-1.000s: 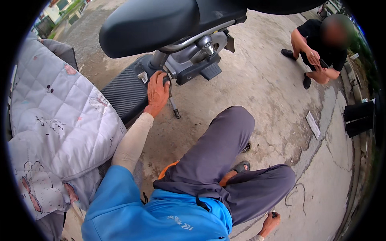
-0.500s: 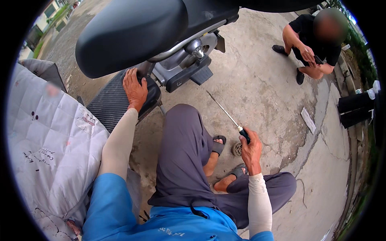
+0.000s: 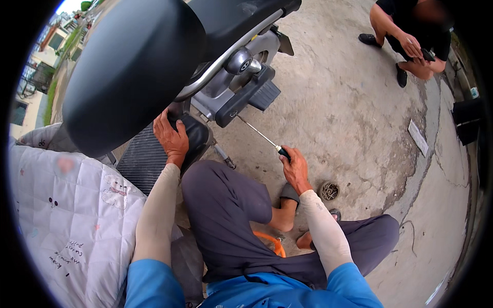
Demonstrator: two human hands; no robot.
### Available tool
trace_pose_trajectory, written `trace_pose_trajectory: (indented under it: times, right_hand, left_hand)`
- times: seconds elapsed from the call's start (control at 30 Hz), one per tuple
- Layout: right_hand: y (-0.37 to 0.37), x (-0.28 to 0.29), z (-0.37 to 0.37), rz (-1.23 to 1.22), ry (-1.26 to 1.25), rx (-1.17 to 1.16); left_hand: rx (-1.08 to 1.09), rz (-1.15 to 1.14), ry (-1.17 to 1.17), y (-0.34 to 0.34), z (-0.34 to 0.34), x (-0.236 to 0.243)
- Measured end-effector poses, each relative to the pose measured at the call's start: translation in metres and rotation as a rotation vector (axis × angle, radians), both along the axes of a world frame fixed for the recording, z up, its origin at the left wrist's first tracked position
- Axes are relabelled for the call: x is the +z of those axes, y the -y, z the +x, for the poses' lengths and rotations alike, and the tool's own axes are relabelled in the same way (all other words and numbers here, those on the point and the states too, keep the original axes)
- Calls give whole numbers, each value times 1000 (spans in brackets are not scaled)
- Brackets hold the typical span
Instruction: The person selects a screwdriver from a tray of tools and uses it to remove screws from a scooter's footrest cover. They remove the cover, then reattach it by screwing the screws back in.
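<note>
My right hand (image 3: pixel 296 168) is closed round the dark handle of a long-shafted screwdriver (image 3: pixel 261 133). Its tip meets the lower end of a dark plastic cover (image 3: pixel 244 100) on the side of a scooter, at a small recess; whether it sits in a screw is too small to tell. Under the black scooter seat (image 3: pixel 136 72), my left hand (image 3: pixel 172 139) lies with fingers apart on the rear edge of the ribbed footboard (image 3: pixel 144 154), holding nothing. A silver shock absorber (image 3: pixel 254 65) shows above the cover.
A round dish of small metal pieces (image 3: pixel 328 191) stands on the concrete by my feet. Something orange (image 3: pixel 277 245) lies beneath my legs. A quilted white cover (image 3: pixel 77 205) hangs at left. Another person (image 3: pixel 411 46) crouches at far right, near a pale flat strip (image 3: pixel 418 137).
My right hand has carried the screwdriver left and up, bringing its tip from free air to the plastic cover. My left hand keeps its place on the footboard while the view has shifted.
</note>
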State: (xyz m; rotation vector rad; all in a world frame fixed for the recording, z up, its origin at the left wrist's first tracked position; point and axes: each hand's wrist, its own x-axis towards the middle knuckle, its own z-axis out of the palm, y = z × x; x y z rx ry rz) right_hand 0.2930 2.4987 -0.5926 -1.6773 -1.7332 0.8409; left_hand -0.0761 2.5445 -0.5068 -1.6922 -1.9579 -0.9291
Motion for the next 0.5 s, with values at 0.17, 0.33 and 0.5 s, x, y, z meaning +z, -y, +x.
trace_pose_trajectory:
  times: [0.17, 0.33, 0.5]
  right_hand:
    - [-2, -15, -1, 36, -60, 15]
    - [-8, -12, -19, 34, -130, -4]
    - [-10, -20, -23, -16, -219, 27]
  left_hand:
    - [-15, -12, -4, 0, 2, 4]
    - [-39, -3, -1, -2, 1, 4]
    - [-19, -52, -6, 0, 0, 2]
